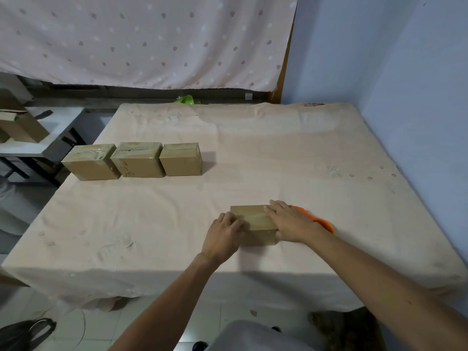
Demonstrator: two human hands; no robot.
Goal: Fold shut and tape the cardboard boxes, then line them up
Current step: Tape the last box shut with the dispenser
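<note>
**Head view, left to right.** On a grey side table [63, 145] at the far left, spare cartons [22, 127] are lying loose. On the cloth-covered table [278, 153], 3 sealed boxes [138, 159] are standing in a row with glossy tape showing on their tops. The 1st and 2nd are touching, and the 3rd is sitting just beside them.

Well apart from that row and nearer the person, the left hand [224, 235] is curling its fingers over the left end of the 4th box [254, 220]. The right hand [291, 221] is lying flat on the box's right top, fingers straight. The 2 hands are apart, 1 at each end. A paler band across the top is suggesting tape, but this cannot be confirmed. An orange tape dispenser [321, 221] is peeking out just behind the right hand.

**Likely hazards:**
- Sliding the box instead of lifting it is likely to ruck the loose cloth and tip the box.
- Easing pressure at either end too soon may let a flap or a tape end spring up.
- A hurried placement could nudge the 3rd box and break the line.
- The right wrist may catch the dispenser and drag it along.
</note>
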